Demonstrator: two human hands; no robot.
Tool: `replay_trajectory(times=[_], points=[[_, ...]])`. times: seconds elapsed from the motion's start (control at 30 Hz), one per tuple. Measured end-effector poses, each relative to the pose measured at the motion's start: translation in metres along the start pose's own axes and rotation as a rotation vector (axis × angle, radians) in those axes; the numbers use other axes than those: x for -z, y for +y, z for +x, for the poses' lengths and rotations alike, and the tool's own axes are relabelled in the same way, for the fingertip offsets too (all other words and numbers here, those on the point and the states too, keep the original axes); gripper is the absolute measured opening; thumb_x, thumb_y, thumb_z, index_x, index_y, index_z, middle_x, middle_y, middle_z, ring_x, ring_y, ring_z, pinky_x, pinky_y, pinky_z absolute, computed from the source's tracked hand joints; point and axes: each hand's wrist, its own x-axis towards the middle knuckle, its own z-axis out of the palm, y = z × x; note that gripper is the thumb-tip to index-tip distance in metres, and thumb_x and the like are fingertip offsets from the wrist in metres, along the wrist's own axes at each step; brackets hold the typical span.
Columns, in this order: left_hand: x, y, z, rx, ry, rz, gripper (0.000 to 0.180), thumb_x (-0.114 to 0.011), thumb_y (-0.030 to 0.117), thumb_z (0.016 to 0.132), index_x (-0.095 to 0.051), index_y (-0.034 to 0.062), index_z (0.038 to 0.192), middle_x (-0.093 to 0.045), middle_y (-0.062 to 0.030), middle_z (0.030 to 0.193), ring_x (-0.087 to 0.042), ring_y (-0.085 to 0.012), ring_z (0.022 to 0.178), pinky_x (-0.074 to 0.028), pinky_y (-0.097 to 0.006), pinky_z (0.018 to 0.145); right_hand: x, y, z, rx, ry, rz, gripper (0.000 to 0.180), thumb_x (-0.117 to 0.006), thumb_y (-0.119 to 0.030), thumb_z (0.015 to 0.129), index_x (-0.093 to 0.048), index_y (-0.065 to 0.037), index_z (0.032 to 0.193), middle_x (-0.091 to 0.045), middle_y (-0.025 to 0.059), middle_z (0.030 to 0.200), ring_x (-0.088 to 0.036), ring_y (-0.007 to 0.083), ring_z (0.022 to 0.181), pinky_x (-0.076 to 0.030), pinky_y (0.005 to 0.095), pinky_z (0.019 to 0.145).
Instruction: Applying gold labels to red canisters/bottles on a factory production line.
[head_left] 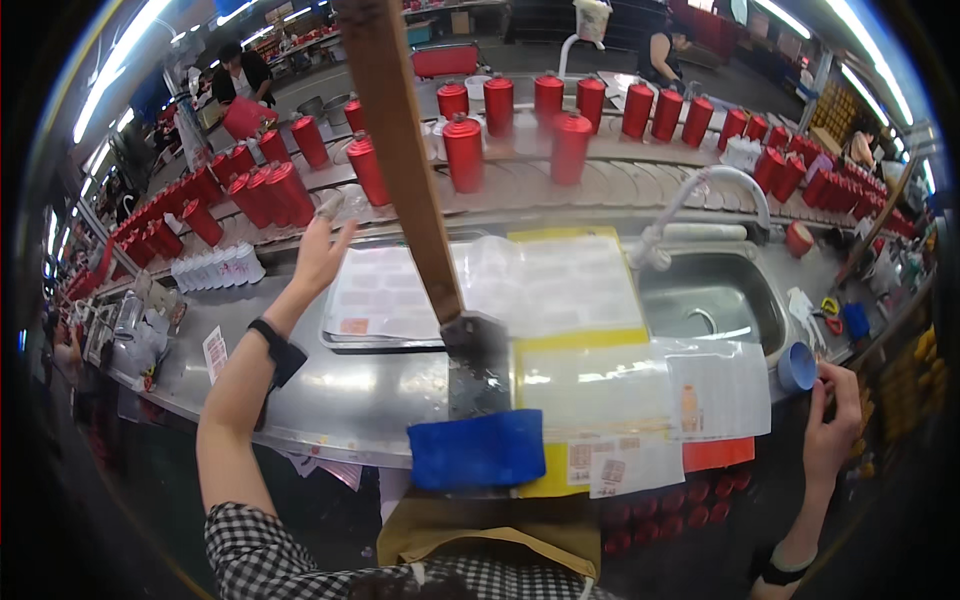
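Your left hand (322, 255) reaches out left of centre, open, its thumb apart from the fingers; a pale patch at the fingertips is too blurred to tell whether it is worn or held. It is near the shiny red cylindrical containers with narrow tops (370, 170), which stand along a conveyor of overlapping pale plates (520, 190) curving across the upper part of the frame.

Your right hand (838, 415), at the right of the frame, has its fingers bent and pinching the right edge of a small round light-blue cup (797, 367). That cup is tilted at the front edge of the stainless-steel counter (330, 400), just below the rectangular metal sink (710, 300) and its curved whitish tap (710, 175).

Between your hands, printed white sheets with yellow borders (570, 280) cover the middle of the counter. A brown wooden post (400, 150) drops from the top of the frame to a dark block (475, 340), and a blue rectangular pad (477, 450) lies below, at lower centre. A row of small white objects (220, 268) is left of your left hand, and scissors with yellow and red handles (832, 316) lie right of the sink. Two other people appear in the upper left (240, 75) and upper right (663, 58).
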Motion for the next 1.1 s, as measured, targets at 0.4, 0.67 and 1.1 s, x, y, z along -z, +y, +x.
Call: replay_trajectory(times=[0.4,0.67,1.1], points=[[-0.168,-0.158,0.171,0.274,-0.092,-0.070,0.107,-0.088,0.026,0.067,-0.031,-0.0057,0.151,-0.038,-0.0298,0.153,-0.042,-0.0428,0.138,-0.041,-0.044,0.113,0.003,-0.098,-0.021,-0.053,-0.034,-0.221,0.013,-0.064,0.006,0.087,-0.065,0.002,0.100,-0.062,0.0147,0.096,-0.062,0.0289,0.081,-0.049,0.0357,0.071],[-0.167,-0.067,0.152,0.330,0.208,-0.025,0.079,-0.089,0.030,0.065,-0.052,-0.0005,0.128,-0.055,-0.0223,0.124,-0.058,-0.0406,0.116,-0.049,-0.046,0.099,-0.030,-0.119,-0.025,-0.110,-0.026,-0.107,0.009,-0.062,0.006,0.090,-0.065,0.003,0.098,-0.062,0.0136,0.096,-0.062,0.0248,0.080,-0.047,0.0319,0.065],[0.078,0.115,-0.045,0.439,0.372,-1.044,0.062,-0.069,0.035,0.094,-0.047,0.0021,0.141,-0.063,-0.0175,0.126,-0.066,-0.0265,0.107,-0.057,-0.041,0.091,-0.129,-0.190,-0.039,0.172,-0.292,0.559,0.025,-0.076,0.003,0.079,-0.073,-0.005,0.102,-0.068,0.0123,0.094,-0.067,0.0284,0.079,-0.054,0.0357,0.066]])
